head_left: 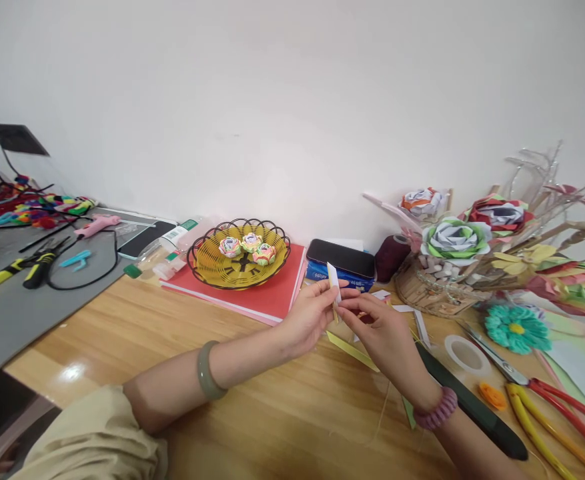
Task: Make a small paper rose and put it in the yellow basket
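Above the wooden table (pixel 122 333), my left hand (pixel 309 317) and my right hand (pixel 382 333) meet at the middle. Both pinch a small white paper strip (pixel 333 281) wrapped against a thin wooden stick (pixel 335 313). The strip stands upright between my fingertips. A green bangle sits on my left wrist, a pink bead bracelet on my right. A yellow-green paper strip (pixel 352 350) lies on the table just under my hands.
A black wire basket (pixel 239 255) with three paper roses rests on a red folder (pixel 272 297). Behind my hands lie a black phone (pixel 341 258) and dark thread spool (pixel 391 257). Right: woven basket of paper flowers (pixel 452 267), tape roll (pixel 466 353), red-handled scissors (pixel 547 393). Left: pliers (pixel 42 263), glue gun (pixel 97 225).
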`<state>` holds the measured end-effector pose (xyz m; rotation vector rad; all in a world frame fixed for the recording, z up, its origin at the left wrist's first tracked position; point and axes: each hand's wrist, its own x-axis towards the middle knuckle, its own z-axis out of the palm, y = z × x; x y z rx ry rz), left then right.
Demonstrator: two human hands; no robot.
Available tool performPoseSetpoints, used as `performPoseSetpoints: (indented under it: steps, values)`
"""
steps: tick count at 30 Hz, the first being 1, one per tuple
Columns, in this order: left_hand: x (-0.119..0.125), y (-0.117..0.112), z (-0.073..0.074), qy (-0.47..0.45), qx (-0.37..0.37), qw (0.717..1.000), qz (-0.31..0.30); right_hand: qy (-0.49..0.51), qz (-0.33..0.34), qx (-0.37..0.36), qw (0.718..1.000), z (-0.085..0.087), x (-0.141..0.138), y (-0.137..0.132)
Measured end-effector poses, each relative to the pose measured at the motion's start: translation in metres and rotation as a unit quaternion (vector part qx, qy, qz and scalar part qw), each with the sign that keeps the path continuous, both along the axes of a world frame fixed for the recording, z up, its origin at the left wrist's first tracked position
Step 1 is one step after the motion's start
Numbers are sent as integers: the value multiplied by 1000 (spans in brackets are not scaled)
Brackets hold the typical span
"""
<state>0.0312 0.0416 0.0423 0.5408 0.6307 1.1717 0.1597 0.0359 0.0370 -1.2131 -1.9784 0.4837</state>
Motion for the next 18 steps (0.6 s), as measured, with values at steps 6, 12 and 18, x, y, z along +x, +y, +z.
performPoseSetpoints:
  steps: [6, 12, 18]
  values:
    - [-1, 0, 2, 18, -5, 1000, -4, 14, -3, -23, 1000, 4, 1, 0]
    - [-3, 2, 1, 28, -8, 1000, 8, 24, -18, -40, 999, 14, 2, -1]
    - [-3, 3, 1, 20, -5, 999, 49, 0, -88, -17, 996, 11, 9, 2]
